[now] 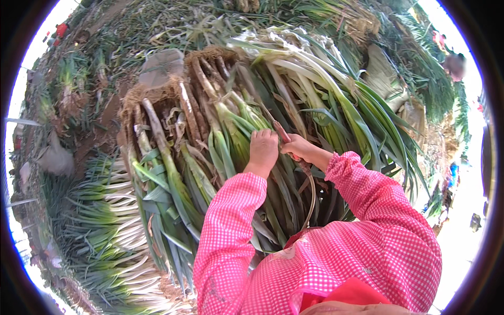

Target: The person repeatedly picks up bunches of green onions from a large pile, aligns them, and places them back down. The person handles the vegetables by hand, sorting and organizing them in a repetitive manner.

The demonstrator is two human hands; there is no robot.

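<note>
In front of me lies a thick heap of unpeeled leeks point(157, 131) with brown, dry outer skins and matted roots at the far end. My left hand point(263, 150) is closed over the green part of a leek point(239, 116) in the middle of the heap. Close beside it, my right hand point(305, 149) grips a slim reddish-brown tool point(282, 132) with a thin tip slanting away to the left. A thin hose point(313, 197) runs from the tool's lower end back toward my body. What exactly the tip touches is too small to tell.
Peeled leeks point(315, 65) with white shafts lie across the heap's right side. At the left, more clean leeks point(123, 205) form a long row. A clear plastic piece point(161, 68) rests beyond the roots. Loose leaves point(199, 31) cover the ground behind. A pale sack point(382, 73) lies at far right.
</note>
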